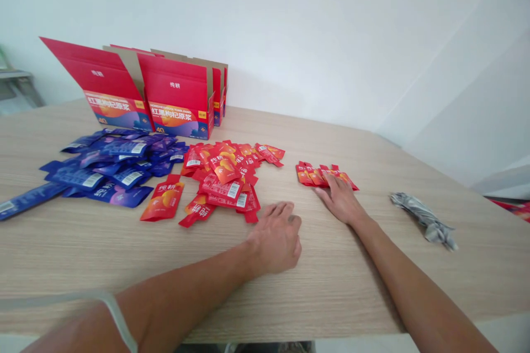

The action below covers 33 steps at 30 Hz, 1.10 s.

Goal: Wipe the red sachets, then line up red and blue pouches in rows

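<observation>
My right hand [339, 198] lies flat with fingers stretched out, its fingertips resting on a small row of red sachets [325, 175] laid side by side on the wooden table [372, 265]. My left hand [276, 238] rests on the table with fingers loosely curled and nothing visible in them, just right of a loose pile of red sachets [223, 176]. Left of that pile lies a heap of blue sachets [111, 168].
Open red cardboard boxes [174, 96] stand at the back left by the white wall. A crumpled silver wrapper [426, 218] lies at the right. The table's near edge runs along the bottom.
</observation>
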Motion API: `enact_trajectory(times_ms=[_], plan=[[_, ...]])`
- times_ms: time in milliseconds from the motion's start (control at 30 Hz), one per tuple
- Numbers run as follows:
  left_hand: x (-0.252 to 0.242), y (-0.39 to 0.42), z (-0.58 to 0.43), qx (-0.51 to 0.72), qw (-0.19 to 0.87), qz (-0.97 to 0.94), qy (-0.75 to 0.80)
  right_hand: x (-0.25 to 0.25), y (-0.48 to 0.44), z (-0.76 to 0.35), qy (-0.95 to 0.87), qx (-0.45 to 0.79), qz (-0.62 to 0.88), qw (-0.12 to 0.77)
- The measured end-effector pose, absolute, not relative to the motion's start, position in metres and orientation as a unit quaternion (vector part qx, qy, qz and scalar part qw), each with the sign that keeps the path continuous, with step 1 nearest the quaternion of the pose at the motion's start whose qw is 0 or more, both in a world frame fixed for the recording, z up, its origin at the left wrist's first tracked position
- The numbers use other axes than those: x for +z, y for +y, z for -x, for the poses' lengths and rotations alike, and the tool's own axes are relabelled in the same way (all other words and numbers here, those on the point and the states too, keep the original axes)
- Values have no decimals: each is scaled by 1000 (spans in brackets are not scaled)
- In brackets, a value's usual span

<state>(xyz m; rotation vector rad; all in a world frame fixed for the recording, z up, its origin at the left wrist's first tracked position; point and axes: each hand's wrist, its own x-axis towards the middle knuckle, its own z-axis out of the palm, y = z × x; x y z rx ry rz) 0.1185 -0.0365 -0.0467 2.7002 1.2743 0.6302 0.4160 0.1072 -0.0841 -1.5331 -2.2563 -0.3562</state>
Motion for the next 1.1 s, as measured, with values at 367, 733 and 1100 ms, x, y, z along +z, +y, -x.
enact_trajectory(times_ms=[367,733,1100], plan=[[-41,-37,-119,190,40,-885,423,-83,107,-414,-801,-137,551,189],[-39,-39,-119,175,25,-889,422,-88,109,-418,-794,-118,561,204],[-38,-40,-118,170,16,-888,427,-90,111,-421,-796,-118,556,206]])
